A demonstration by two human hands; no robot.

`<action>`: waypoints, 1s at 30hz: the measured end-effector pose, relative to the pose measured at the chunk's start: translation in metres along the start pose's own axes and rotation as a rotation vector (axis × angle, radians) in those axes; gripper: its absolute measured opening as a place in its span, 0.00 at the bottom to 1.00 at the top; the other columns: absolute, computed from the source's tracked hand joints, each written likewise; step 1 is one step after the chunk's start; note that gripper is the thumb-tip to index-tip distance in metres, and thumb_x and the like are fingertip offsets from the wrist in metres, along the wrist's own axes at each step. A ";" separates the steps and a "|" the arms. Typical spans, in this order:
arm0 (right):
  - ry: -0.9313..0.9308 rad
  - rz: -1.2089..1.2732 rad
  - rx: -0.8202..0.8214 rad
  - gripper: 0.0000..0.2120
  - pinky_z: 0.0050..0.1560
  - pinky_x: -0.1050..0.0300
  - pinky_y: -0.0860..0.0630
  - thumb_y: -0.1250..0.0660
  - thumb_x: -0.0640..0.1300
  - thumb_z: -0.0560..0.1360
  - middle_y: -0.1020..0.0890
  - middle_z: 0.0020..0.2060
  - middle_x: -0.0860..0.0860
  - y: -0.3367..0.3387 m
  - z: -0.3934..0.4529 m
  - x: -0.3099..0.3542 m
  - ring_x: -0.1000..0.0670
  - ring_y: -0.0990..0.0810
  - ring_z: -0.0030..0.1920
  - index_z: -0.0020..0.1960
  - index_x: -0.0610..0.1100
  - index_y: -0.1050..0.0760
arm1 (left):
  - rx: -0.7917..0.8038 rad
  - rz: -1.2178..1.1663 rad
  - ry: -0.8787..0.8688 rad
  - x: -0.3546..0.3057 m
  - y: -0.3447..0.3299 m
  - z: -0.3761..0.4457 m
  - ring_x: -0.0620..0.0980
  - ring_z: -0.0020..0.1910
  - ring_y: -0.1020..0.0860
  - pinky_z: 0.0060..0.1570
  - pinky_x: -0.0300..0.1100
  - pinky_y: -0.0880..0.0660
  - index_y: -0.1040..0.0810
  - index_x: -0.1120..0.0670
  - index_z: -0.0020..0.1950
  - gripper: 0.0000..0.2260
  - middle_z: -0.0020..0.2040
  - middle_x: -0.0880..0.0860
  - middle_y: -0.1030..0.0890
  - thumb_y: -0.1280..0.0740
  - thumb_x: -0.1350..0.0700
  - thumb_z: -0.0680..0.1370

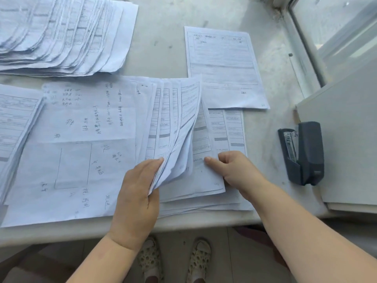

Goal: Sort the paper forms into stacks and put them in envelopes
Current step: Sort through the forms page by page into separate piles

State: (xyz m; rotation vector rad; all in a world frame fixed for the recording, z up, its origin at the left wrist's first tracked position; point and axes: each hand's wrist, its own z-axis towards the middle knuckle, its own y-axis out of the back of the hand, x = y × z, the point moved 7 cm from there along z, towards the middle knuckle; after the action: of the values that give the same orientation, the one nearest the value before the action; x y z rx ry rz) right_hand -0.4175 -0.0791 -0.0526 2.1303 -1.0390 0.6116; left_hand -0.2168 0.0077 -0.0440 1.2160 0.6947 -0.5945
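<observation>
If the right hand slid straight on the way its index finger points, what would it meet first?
The right hand points left across the flat form. It would probably first meet the lifted sheets pinched by the left hand, though depth is uncertain.

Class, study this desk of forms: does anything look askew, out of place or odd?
Yes. The far-left stack is splayed, its edges fanned rather than squared. A handwritten sheet lies sideways among printed forms. The stapler stands hinged open. The left hand lifts a curled sheaf.
</observation>
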 end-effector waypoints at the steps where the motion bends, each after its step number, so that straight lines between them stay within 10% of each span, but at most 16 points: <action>1: 0.001 -0.017 -0.014 0.23 0.26 0.62 0.42 0.32 0.48 0.78 0.35 0.26 0.50 0.001 0.001 -0.001 0.52 0.39 0.26 0.30 0.45 0.39 | 0.010 0.009 0.011 0.001 0.000 0.001 0.50 0.61 0.29 0.66 0.30 0.40 0.29 0.56 0.67 0.23 0.62 0.51 0.25 0.44 0.62 0.73; 9: 0.001 -0.028 0.020 0.20 0.40 0.55 0.39 0.39 0.56 0.80 0.32 0.34 0.46 -0.003 0.010 -0.006 0.48 0.36 0.35 0.37 0.43 0.33 | 0.167 0.044 0.022 -0.004 -0.003 0.003 0.47 0.61 0.32 0.66 0.28 0.43 0.33 0.47 0.72 0.29 0.66 0.48 0.29 0.46 0.62 0.71; 13: -0.083 0.008 0.063 0.25 0.36 0.57 0.28 0.42 0.61 0.79 0.21 0.30 0.46 0.004 0.007 -0.010 0.47 0.24 0.29 0.37 0.40 0.27 | 0.329 0.253 0.018 0.000 -0.007 -0.004 0.55 0.55 0.30 0.60 0.44 0.32 0.30 0.47 0.69 0.30 0.65 0.54 0.28 0.48 0.60 0.67; 18: 0.103 0.019 -0.427 0.06 0.43 0.52 0.20 0.36 0.47 0.79 0.16 0.40 0.50 0.105 0.004 0.006 0.51 0.18 0.38 0.46 0.48 0.23 | 0.730 0.482 0.144 -0.018 -0.010 0.009 0.41 0.69 0.40 0.66 0.44 0.34 0.37 0.34 0.71 0.38 0.73 0.38 0.42 0.46 0.26 0.62; 20: 0.109 0.077 -0.536 0.04 0.49 0.52 0.21 0.36 0.43 0.78 0.18 0.48 0.50 0.138 0.017 0.004 0.49 0.18 0.49 0.51 0.48 0.23 | 0.659 0.414 0.193 -0.033 -0.004 0.033 0.36 0.71 0.42 0.67 0.36 0.40 0.34 0.35 0.70 0.39 0.72 0.35 0.41 0.51 0.21 0.63; 26: -0.053 0.246 -0.519 0.21 0.54 0.59 0.30 0.42 0.35 0.80 0.27 0.68 0.45 0.170 0.076 0.018 0.48 0.26 0.57 0.72 0.40 0.32 | 0.444 0.281 -0.077 -0.088 -0.073 0.131 0.44 0.75 0.46 0.69 0.33 0.51 0.38 0.49 0.76 0.22 0.76 0.46 0.41 0.43 0.48 0.82; 30: -0.193 -0.085 -0.491 0.07 0.32 0.62 0.33 0.39 0.33 0.78 0.23 0.40 0.47 0.180 0.102 0.036 0.44 0.21 0.52 0.50 0.39 0.23 | 0.571 0.549 -0.011 -0.061 -0.133 0.168 0.49 0.77 0.62 0.75 0.46 0.61 0.58 0.53 0.79 0.28 0.79 0.51 0.61 0.50 0.47 0.83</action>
State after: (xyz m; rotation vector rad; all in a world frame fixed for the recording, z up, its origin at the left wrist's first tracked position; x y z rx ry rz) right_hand -0.5319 -0.2540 -0.0298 1.8060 -1.0655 0.0908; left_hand -0.3283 -0.1850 -0.0495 1.8459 0.1496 -0.3385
